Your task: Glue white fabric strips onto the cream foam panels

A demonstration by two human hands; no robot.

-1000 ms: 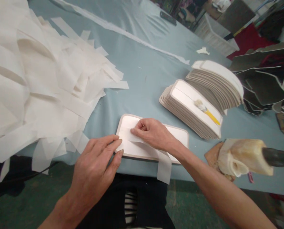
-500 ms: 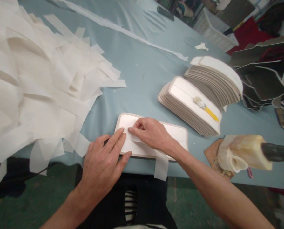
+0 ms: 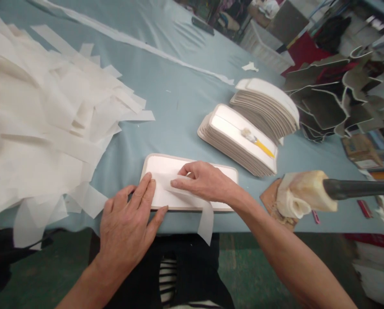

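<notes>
A rectangular white panel (image 3: 224,171) with rounded corners and a beige border lies at the table's near edge. My left hand (image 3: 130,219) rests with fingers stretched on the panel's left end, its fingertips against the end of a translucent white strip (image 3: 206,223). Over the panel's middle, my right hand (image 3: 200,180) pinches this strip between thumb and fingers. The strip runs across the panel beneath my right hand, and its loose end hangs over the near edge. Part of the strip is hidden by my right hand.
A heap of white strips (image 3: 59,120) covers the left. Stacked panels (image 3: 233,141) stand at the right, with a yellow-handled brush (image 3: 259,143) on top. Nearer is a glue-crusted container (image 3: 301,193) with a dark handle (image 3: 359,189). Dark curved pieces (image 3: 321,103) lie behind.
The view has swung right, so everything sits further left in it. My right hand has lifted the strip a little, and a raised curl now shows at its fingers. My left hand stays on the panel.
</notes>
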